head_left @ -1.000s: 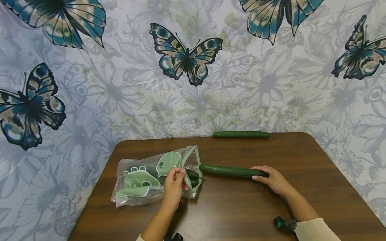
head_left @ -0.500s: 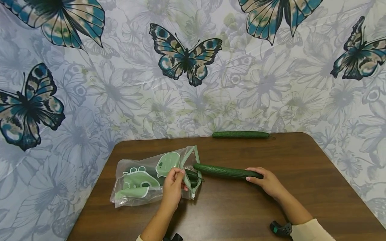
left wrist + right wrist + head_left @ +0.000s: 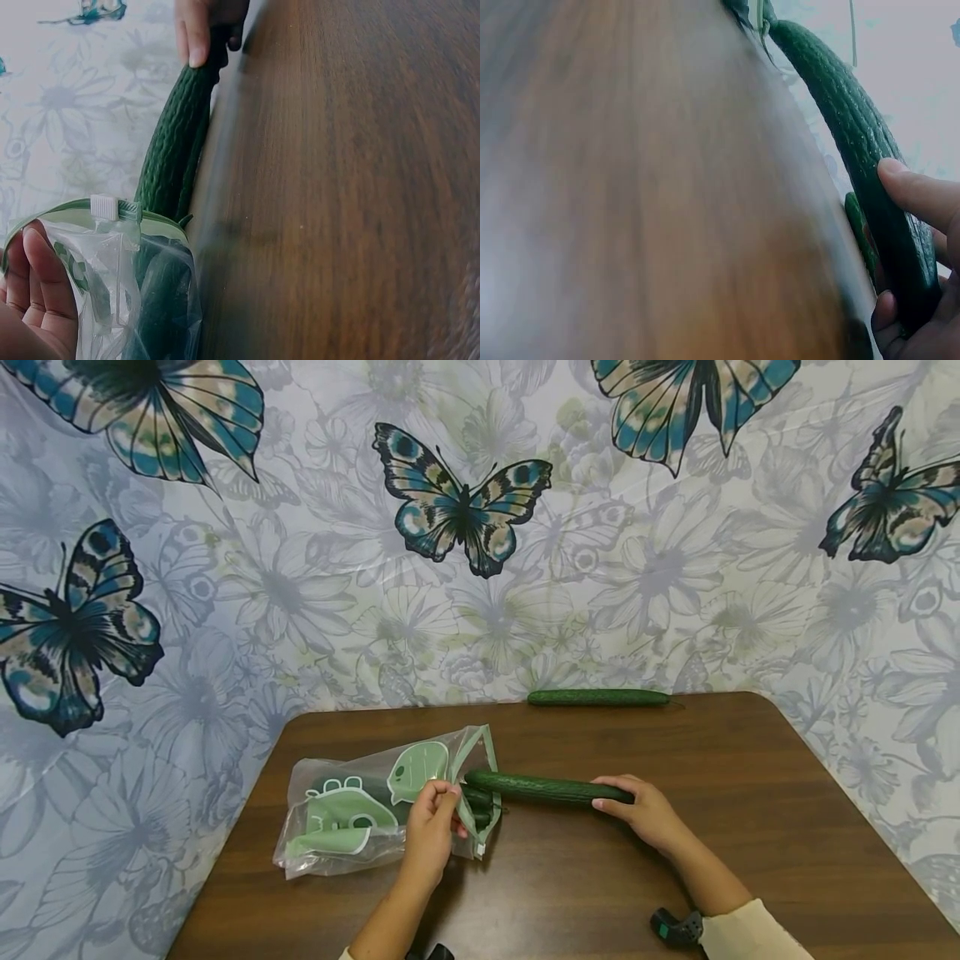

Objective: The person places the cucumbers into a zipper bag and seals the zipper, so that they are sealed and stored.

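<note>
While the left hand (image 3: 429,831) pinches the bag (image 3: 352,814) at lower centre, the right hand (image 3: 647,810) grips a cucumber (image 3: 543,788) aimed lengthwise left into it.

From where I stand the room is softly lit, fairly dim. In the head view the wall (image 3: 667,568) leans bluish at left, and a pale sheen sits on the bench (image 3: 600,868) at lower centre; a soft shadow lies right of the left forearm (image 3: 393,906). The left wrist view is duller, with white glints on the bag (image 3: 101,292). In the right wrist view the cucumber (image 3: 847,112) looks crisp, the wood smeared, and the upper right nearly bleached.
</note>
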`<state>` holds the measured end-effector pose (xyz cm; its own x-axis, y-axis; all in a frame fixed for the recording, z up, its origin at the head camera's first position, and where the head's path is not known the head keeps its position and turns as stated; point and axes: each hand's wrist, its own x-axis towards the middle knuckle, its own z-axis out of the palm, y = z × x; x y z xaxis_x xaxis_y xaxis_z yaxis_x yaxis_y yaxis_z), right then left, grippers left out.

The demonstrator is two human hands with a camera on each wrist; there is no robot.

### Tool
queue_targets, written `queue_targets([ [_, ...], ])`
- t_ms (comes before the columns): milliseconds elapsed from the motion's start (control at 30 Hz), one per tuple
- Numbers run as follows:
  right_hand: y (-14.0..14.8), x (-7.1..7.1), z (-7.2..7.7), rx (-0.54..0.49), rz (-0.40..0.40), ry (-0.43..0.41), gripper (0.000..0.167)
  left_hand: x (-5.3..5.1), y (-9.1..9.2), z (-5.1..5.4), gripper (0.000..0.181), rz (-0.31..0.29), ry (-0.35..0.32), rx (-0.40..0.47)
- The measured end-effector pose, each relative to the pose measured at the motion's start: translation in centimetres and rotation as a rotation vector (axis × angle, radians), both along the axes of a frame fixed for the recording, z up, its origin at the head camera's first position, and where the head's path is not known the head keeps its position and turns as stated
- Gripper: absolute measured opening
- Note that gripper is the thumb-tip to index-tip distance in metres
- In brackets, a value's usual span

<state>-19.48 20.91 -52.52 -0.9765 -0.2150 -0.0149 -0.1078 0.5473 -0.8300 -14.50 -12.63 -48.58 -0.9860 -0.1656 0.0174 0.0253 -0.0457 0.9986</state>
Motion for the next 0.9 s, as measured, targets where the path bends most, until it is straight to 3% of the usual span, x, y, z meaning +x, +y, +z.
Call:
queue_targets([
  [600,-5.1,-1.3,0.0,-0.009,-0.026,0.015,0.039,0.2,0.1,0.1,0.02,-0.002,0.01,-0.004],
  [900,-7.3,-2.1,0.6,0.009,-0.024,0.038,0.036,0.1,0.2,-0.1,0.021,-0.001,0.018,0.0],
])
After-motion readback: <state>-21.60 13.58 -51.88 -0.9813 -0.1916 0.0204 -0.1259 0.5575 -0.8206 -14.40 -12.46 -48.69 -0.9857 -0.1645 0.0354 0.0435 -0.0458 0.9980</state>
